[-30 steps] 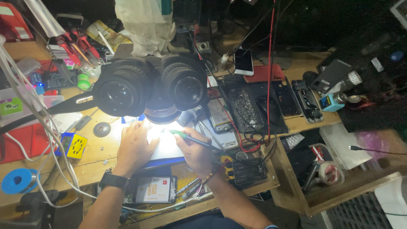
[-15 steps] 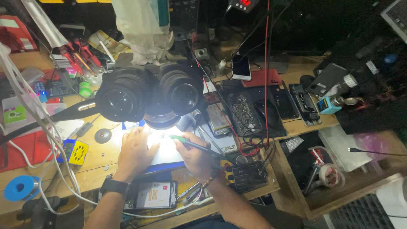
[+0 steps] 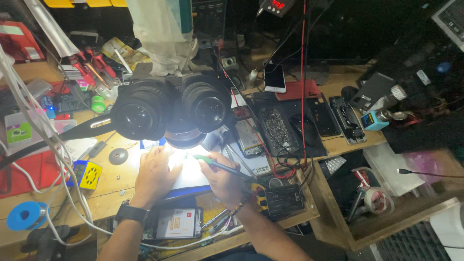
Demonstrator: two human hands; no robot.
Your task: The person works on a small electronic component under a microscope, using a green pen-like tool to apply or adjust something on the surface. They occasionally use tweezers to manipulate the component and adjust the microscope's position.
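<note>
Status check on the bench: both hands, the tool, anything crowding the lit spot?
Left hand flat on the lit work mat. Right hand grips the green-tipped soldering iron, tip at the bright spot. Microscope eyepieces hang over the work, hiding part of it.

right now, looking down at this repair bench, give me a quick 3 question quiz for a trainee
1. True or false: the right hand holds a green-tipped tool.
2. Where does the left hand rest? A) on the lit white mat B) on the blue roll C) on the white phone
3. What large black device hangs above both hands?

Key: 1 true; 2 A; 3 the microscope
</note>
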